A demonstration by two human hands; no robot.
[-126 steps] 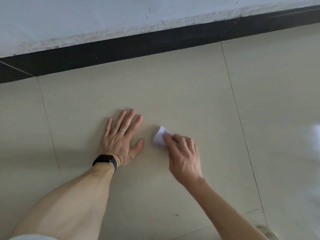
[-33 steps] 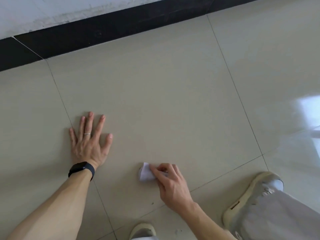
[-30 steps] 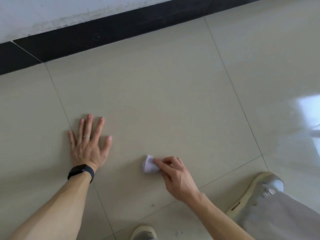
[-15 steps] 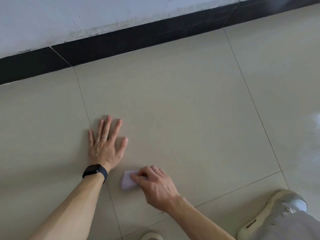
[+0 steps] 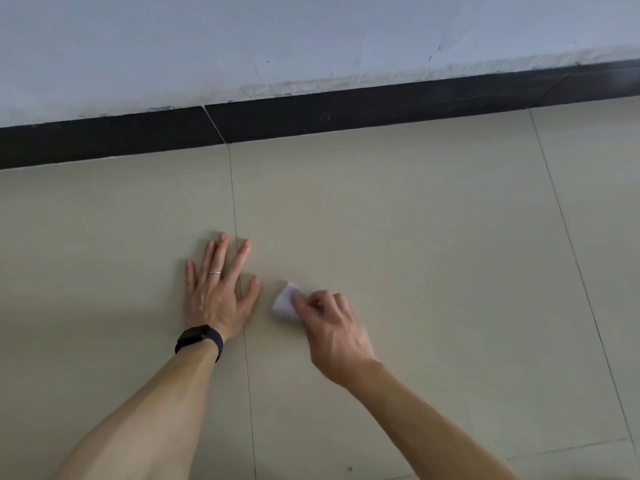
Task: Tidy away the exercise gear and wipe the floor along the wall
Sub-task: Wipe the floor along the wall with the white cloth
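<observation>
My left hand (image 5: pixel 217 292) lies flat on the beige tile floor (image 5: pixel 415 237), fingers spread, straddling a grout line; a ring and a black wrist band show. Just to its right my right hand (image 5: pixel 329 327) pinches a small folded white tissue (image 5: pixel 284 301) and presses it onto the tile. Part of the tissue is hidden under the fingers. No exercise gear is in view.
A black skirting board (image 5: pixel 311 116) runs along the foot of the white wall (image 5: pixel 277 39) at the top. Grout lines cross the tiles. A small dark speck (image 5: pixel 349 468) lies on the floor near the bottom edge.
The right hand has slid the tissue from below the left wrist up and to the right, beside the left thumb. The view has tilted up toward the wall, and the shoes have left the frame.
</observation>
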